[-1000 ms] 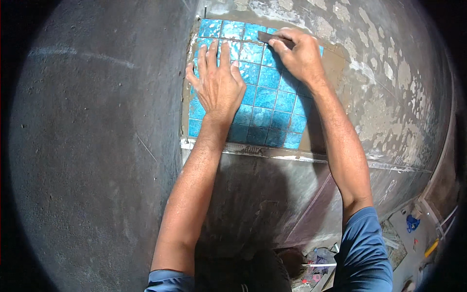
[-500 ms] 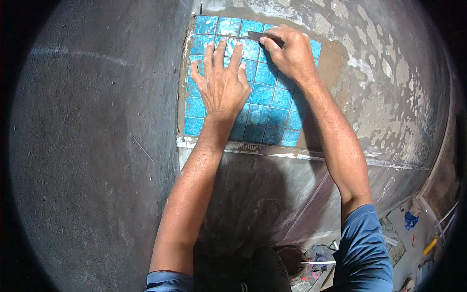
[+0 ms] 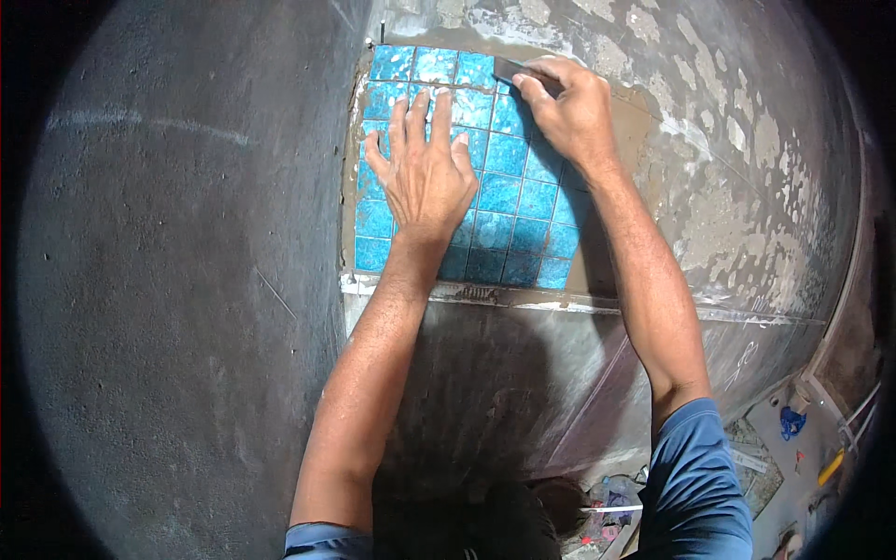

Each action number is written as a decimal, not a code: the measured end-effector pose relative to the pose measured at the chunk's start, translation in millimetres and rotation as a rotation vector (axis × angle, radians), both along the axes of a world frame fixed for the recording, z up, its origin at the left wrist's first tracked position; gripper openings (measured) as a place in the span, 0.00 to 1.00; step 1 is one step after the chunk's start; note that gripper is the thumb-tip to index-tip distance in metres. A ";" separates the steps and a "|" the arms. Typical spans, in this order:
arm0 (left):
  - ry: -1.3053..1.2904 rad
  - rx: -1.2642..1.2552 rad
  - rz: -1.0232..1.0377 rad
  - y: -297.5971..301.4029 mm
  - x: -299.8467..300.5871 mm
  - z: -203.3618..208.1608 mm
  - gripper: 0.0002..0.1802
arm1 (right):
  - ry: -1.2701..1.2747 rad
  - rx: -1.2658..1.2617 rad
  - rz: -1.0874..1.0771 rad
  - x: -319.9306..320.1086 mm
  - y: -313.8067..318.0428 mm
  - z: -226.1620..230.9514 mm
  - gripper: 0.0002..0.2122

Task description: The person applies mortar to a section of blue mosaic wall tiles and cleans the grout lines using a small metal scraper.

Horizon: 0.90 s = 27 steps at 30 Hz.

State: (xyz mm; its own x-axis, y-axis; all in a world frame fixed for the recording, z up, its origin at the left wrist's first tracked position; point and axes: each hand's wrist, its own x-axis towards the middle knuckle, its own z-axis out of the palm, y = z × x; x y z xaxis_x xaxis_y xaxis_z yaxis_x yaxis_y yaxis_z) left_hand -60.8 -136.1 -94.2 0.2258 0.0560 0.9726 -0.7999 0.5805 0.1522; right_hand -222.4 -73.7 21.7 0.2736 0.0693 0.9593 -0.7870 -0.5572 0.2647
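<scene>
A sheet of glossy blue mosaic tiles (image 3: 505, 191) lies set on a bed of grey-brown mortar (image 3: 630, 126) on the wall. My left hand (image 3: 425, 182) rests on its left half, fingers spread over the tiles. At the upper right of the sheet, my right hand (image 3: 581, 112) pinches a thin, dark, flat scraper blade (image 3: 507, 69). The blade's end is at a joint by the top row; whether it touches the tiles I cannot tell. My right hand hides the sheet's upper right corner.
A dark rendered wall (image 3: 187, 280) meets the tiled wall along a corner on the left. Under the sheet runs a pale ledge strip (image 3: 523, 297). A nail (image 3: 382, 33) sticks out above the upper left corner. Scraps and a yellow-handled tool (image 3: 831, 468) lie at lower right.
My right hand has moved right and slightly up along the tiles with the scraper blade. The left hand stays spread on the same tiles. The whole view has shifted slightly.
</scene>
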 end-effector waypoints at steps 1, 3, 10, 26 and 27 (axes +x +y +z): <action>0.004 -0.002 0.003 0.2 0.2 2.5 0.30 | -0.009 -0.013 -0.017 -3.9 -0.3 2.3 0.10; 0.011 -0.004 0.016 0.0 3.7 6.5 0.31 | -0.030 -0.037 -0.046 -6.5 -1.0 4.3 0.10; 0.012 -0.060 0.069 -4.5 15.9 32.1 0.24 | -0.044 -0.019 -0.025 -5.2 10.6 4.1 0.11; 0.111 -0.064 -0.017 -11.8 28.9 19.0 0.21 | 0.221 0.036 0.005 46.3 -14.8 2.6 0.08; 0.110 -0.064 -0.020 -12.1 28.9 18.0 0.21 | 0.227 0.033 -0.013 51.3 -16.6 2.9 0.08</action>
